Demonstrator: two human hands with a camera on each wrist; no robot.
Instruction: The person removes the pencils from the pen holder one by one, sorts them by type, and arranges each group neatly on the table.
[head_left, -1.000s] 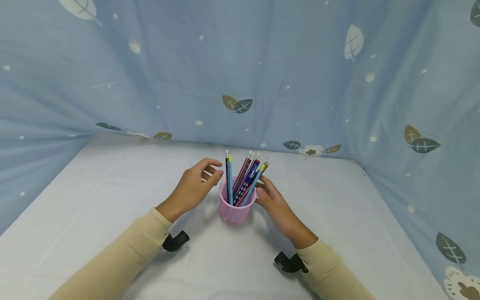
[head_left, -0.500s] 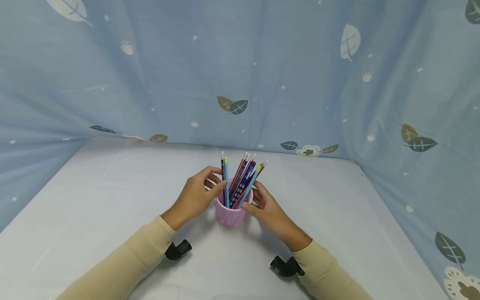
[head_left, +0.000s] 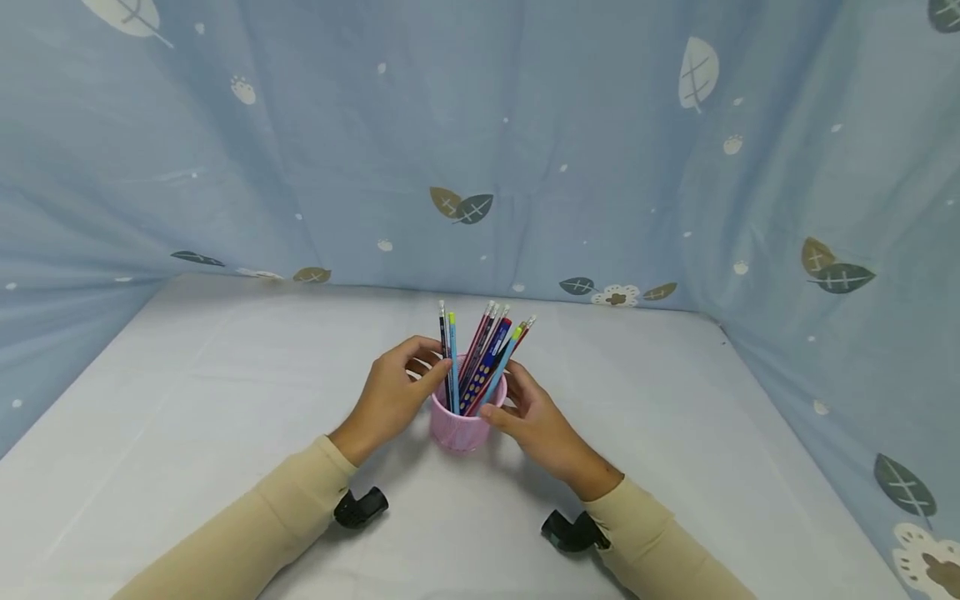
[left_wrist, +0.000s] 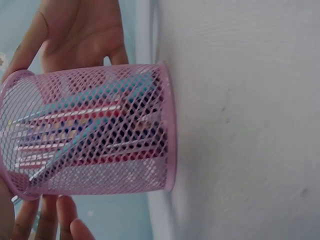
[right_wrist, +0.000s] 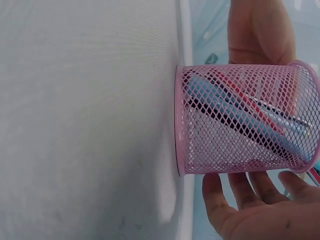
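One pink mesh cup (head_left: 459, 433) of pencils, upright, between two bare hands.
Stands on a white-covered bench (head_left: 262, 358); contents include one black pencil (head_left: 442, 332) and one light-blue pencil (head_left: 453, 342) at the left side, one blue dotted pencil (head_left: 491, 352) leaning right among several others. Right hand (head_left: 542, 423): partly spread, fingers and thumb curved round the cup's right side, holding it. Left hand (head_left: 392, 385): half curled at the cup's left rim, thumb before the black pencil; cannot tell whether it pinches anything. Behind: one blue leaf-print curtain (head_left: 585, 100).
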